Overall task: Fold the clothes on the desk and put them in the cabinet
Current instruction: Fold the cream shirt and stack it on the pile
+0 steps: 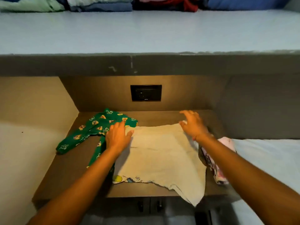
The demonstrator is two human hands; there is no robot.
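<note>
Beige cloth, a shirt [162,153] with a small cartoon print at its near edge, lies spread on the dark worktop [68,172] in front of me, one corner hanging over the front edge. My left hand [117,137] rests flat and open on its far left corner, fingers spread. My right hand [192,123] is open too, fingers splayed at the far right corner. Green printed pyjamas [95,125] lie crumpled just left, partly under my left hand. A pink garment [218,169] sits right of the shirt. Folded clothes [100,4] line the upper shelf [146,31].

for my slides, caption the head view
Both hands, left hand and right hand, flatten a beige garment on the desk.
</note>
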